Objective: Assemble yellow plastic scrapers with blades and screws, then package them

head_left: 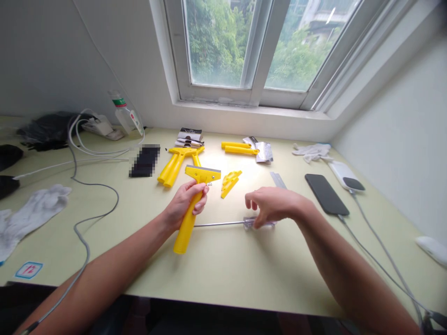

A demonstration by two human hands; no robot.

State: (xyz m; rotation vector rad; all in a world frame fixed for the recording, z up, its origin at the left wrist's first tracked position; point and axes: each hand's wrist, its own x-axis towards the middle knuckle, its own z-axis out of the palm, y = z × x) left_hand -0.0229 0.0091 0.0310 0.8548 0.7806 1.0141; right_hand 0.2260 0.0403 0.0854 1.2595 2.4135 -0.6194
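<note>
The left hand [183, 204] is closed around the handle of a yellow scraper [188, 223], which is tilted over the table [213, 272] with its head end away from the person. To the right of the scraper lies a screwdriver [247, 224], its shaft pointing toward the scraper. The right hand [275, 204] is half open above the clear handle, with curled fingers apart from the thumb; I cannot tell whether the thumb touches it. The present step seems to be reaching for the screwdriver. Lifting it would call for closing the fingers around its handle, with the scraper held steady.
</note>
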